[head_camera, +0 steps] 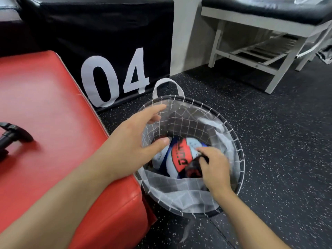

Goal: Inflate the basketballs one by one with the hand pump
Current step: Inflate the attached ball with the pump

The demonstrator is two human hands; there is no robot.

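Observation:
A round grey fabric basket (231,130) with a white grid pattern stands on the floor beside a red padded bench. Inside lies a limp basketball (181,157) in orange, pale blue and white, with black lettering. My right hand (213,168) is down in the basket, its fingers curled round a dark fold at the ball's lower right. My left hand (133,141) hovers over the basket's left rim, fingers spread and relaxed, holding nothing. The black hand pump (10,137) lies on the bench at the far left, partly cut off by the frame edge.
The red bench (53,123) fills the left side. Behind it stands a black box (115,42) marked 04. A white-framed bench with a black pad (269,20) stands at the back right. Speckled black rubber floor (278,141) lies right of the basket.

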